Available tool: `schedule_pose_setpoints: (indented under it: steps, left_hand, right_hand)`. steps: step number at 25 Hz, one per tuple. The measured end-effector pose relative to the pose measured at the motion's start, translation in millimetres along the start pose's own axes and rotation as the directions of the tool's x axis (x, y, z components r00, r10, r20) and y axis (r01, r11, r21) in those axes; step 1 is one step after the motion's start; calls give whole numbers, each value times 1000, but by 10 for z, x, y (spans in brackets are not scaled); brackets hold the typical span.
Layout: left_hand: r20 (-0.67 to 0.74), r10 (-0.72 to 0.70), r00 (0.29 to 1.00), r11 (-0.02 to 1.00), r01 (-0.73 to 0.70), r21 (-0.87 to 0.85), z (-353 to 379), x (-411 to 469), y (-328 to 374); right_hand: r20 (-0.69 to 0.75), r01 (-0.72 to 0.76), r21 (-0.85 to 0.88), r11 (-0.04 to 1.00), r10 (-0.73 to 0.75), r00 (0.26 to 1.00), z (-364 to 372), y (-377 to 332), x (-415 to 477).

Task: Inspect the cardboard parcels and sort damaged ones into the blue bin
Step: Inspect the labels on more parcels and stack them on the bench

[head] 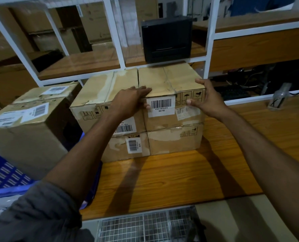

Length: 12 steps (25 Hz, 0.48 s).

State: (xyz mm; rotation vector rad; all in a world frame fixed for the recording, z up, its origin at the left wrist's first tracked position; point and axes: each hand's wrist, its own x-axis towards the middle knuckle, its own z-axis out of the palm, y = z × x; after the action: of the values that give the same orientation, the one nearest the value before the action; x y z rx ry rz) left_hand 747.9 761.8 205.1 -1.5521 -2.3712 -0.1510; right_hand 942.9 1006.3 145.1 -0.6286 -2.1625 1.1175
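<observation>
wooden bench [171, 172] under white shelving [114, 32], light is dim. far left, the blue bin [5, 173] sits low at the bench's end, with a big box [23, 137] rising right against it, labels on top; can't tell if it stands inside.

centre now: four parcels stacked two by two on the bench, well back from the near edge. the left arm, grey sleeve [40, 215] pushed up, stretches forward and slightly right. the left hand [129, 100] lies palm down where the two top boxes meet, fingers straight and flat on the near top edge of the top right parcel [171, 81], thumb down on its front face just beside the barcode label [161, 105]. no curl there, it's a flat press.

behind the stack, a black printer [166, 39] sits on the shelf.

the right arm comes in bare from the lower right. the right hand [206, 100] is spread wide at that same parcel's right front corner, fingertips up by the top right edge, thumb pointing in at the front face. it isn't clamped on anything; contact is hard to call.

further right, a keyboard [232, 92] lies under the shelf.
</observation>
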Motion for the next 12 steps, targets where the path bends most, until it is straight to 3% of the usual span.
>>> schedule_pose_setpoints:
  steps: [4,7,9,12]
  left_hand:
    - [-3,11,1000,998,-11,-69,1,2,-2]
    - [64,-14,998,990,23,-138,-8,-148,-199]
    - [15,-84,996,994,85,-66,78,-309,-391]
    - [-15,-91,996,995,90,-30,188,-411,-447]
  right_hand:
    - [-20,-7,-92,996,5,1000,11,-47,-23]
    - [-125,65,-432,900,-131,983,175,-168,-189]
    - [-51,185,-580,794,-261,964,391,-227,-281]
    - [-59,174,-551,816,-246,968,610,-331,-292]
